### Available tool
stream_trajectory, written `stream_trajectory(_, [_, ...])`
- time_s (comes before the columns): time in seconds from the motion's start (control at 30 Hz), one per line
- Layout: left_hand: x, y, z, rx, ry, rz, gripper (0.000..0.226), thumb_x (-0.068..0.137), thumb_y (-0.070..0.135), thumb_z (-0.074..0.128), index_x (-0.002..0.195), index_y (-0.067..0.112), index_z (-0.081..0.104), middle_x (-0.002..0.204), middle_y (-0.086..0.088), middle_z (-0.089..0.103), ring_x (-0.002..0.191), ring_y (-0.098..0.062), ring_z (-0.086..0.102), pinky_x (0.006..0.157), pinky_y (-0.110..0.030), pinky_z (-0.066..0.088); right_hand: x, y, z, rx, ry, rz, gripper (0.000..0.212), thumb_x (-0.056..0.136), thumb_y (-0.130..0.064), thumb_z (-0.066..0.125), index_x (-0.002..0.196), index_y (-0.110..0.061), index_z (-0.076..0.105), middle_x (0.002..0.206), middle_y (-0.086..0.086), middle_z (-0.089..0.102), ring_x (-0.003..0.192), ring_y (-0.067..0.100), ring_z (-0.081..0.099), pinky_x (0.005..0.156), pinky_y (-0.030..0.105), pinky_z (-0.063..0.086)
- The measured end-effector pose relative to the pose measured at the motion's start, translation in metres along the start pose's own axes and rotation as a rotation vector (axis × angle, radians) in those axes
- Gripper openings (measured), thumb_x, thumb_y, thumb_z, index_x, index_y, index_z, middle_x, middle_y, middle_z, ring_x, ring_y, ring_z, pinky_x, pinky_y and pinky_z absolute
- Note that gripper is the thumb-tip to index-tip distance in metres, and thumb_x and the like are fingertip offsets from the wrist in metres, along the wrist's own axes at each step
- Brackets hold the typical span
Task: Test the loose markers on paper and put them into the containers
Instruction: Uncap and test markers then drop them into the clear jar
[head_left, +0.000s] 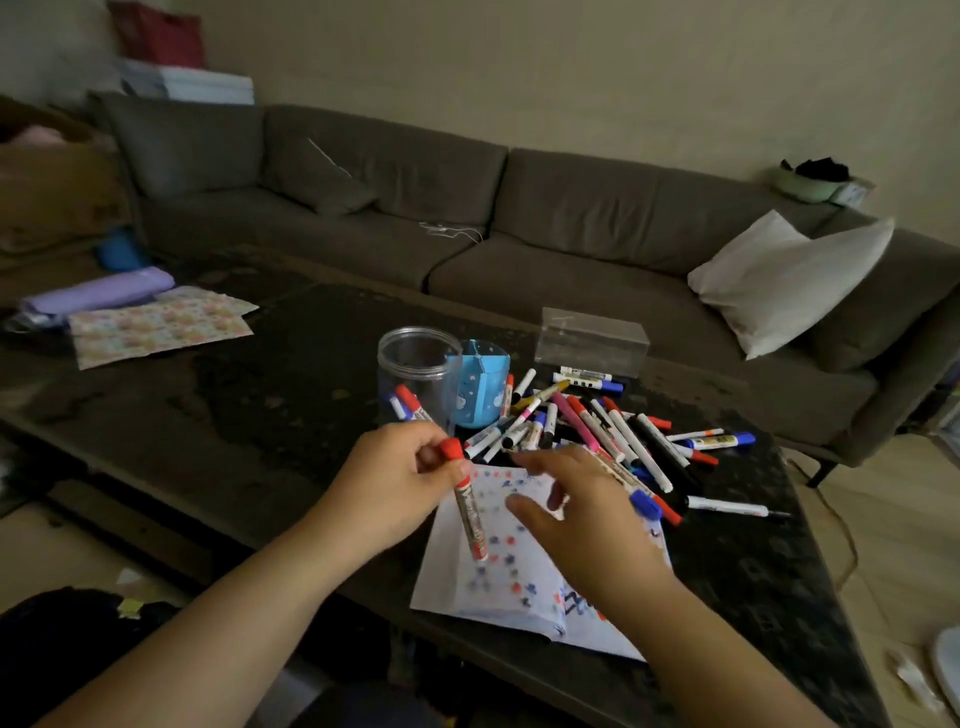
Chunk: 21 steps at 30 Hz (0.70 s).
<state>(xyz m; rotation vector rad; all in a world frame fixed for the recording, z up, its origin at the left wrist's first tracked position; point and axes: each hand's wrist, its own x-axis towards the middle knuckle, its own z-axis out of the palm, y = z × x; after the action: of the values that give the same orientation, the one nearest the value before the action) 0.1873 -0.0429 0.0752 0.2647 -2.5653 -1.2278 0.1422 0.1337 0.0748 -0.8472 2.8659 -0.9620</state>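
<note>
A person's left hand (395, 480) is gripping a red-capped white marker (470, 512) near its cap end, fingers curled round the barrel, with the cap pointing up and the other end angling down over a white sheet of paper (524, 582). The paper is lying at the near edge of the dark, worn tabletop (249, 415) and is dotted with small red, blue and dark test marks. The right hand (587, 514) is hovering just above the paper with fingers spread and relaxed, grasping nothing; its fingertips are blurred.

Just beyond the hands, towards the middle of the tabletop, a clear round plastic jar (418, 376) is standing upright with a red-capped and a blue-capped marker inside it. A light blue cup with small cartoon prints (480, 384) is standing touching the jar's right side. Right of the cup, a loose pile of markers (597, 428) with red, blue, pink, yellow and black caps is sprawling towards the table's right edge, and one black-tipped marker (737, 507) is lying apart nearer the front. A clear rectangular plastic box (592, 340) is sitting behind the pile near the far edge.

At the far left corner, a floral patterned paper sheet (156, 327) and a lilac roll (98, 293) are lying together. A grey-brown sofa (467, 208) is stretching behind the table, with a white pillow (789, 280) on its right end.
</note>
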Motion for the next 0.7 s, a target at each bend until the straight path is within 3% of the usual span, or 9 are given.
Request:
stream_trajectory(0.07, [0.009,-0.002,-0.009,0.013,0.006,0.016,0.009,0.084,0.029,0.066,0.093,0.027,0.067,0.084,0.009,0.068,0.079,-0.003,0.063,0.076,-0.024,0.054,0.023,-0.017,0.011,-0.037,-0.065,-0.148,0.039,0.089,-0.035,0.061,0.126,-0.035,0.052,0.111,-0.019,0.044,0.082,-0.006,0.046,0.067,0.001,0.039])
stream_trajectory(0.2, [0.024,-0.01,-0.025,0.007,0.041,0.048,0.007,0.085,0.028,0.064,0.093,0.027,0.065,0.083,0.01,0.067,0.078,-0.001,0.063,0.075,-0.023,0.054,0.055,-0.036,0.027,0.032,-0.089,-0.243,0.018,0.092,-0.031,0.056,0.11,-0.028,0.06,0.092,-0.017,0.051,0.079,-0.006,0.049,0.066,0.004,0.038])
stream_trajectory(0.33, [0.04,-0.026,-0.043,0.117,0.134,0.043,0.013,0.088,0.026,0.062,0.098,0.03,0.054,0.091,0.013,0.058,0.082,0.0,0.058,0.066,-0.011,0.044,0.084,-0.038,0.016,0.101,0.055,-0.174,0.014,0.092,-0.028,0.058,0.105,-0.029,0.053,0.084,-0.015,0.055,0.077,0.002,0.057,0.066,0.009,0.043])
stream_trajectory(0.4, [0.048,-0.035,-0.05,0.179,0.146,0.033,0.019,0.088,0.023,0.061,0.103,0.03,0.051,0.095,0.014,0.055,0.085,0.0,0.056,0.067,-0.011,0.043,0.101,-0.042,0.003,0.218,0.169,-0.145,0.022,0.091,-0.026,0.06,0.105,-0.032,0.045,0.081,-0.019,0.055,0.074,-0.005,0.057,0.061,0.006,0.044])
stream_trajectory(0.57, [0.062,-0.045,-0.046,0.209,0.141,0.026,0.022,0.09,0.019,0.058,0.108,0.029,0.051,0.095,0.015,0.054,0.085,0.001,0.055,0.068,-0.011,0.043,0.142,-0.057,-0.013,0.393,0.391,-0.176,0.04,0.09,-0.019,0.062,0.119,-0.033,0.037,0.084,-0.014,0.061,0.07,-0.011,0.061,0.059,0.002,0.045])
stream_trajectory(0.63, [0.066,-0.048,-0.041,0.206,0.127,0.029,0.018,0.089,0.019,0.059,0.101,0.03,0.053,0.093,0.016,0.054,0.084,0.001,0.056,0.07,-0.012,0.046,0.156,-0.058,-0.004,0.356,0.371,-0.187,0.045,0.091,-0.016,0.061,0.128,-0.029,0.038,0.094,-0.006,0.064,0.075,-0.003,0.063,0.067,0.005,0.046])
stream_trajectory(0.7, [0.068,-0.051,-0.035,0.206,0.103,0.041,0.012,0.089,0.02,0.06,0.094,0.03,0.055,0.092,0.014,0.057,0.083,0.001,0.057,0.072,-0.014,0.049,0.166,-0.055,0.009,0.276,0.274,-0.154,0.048,0.091,-0.016,0.06,0.133,-0.027,0.039,0.107,0.002,0.063,0.091,0.01,0.063,0.081,0.017,0.048])
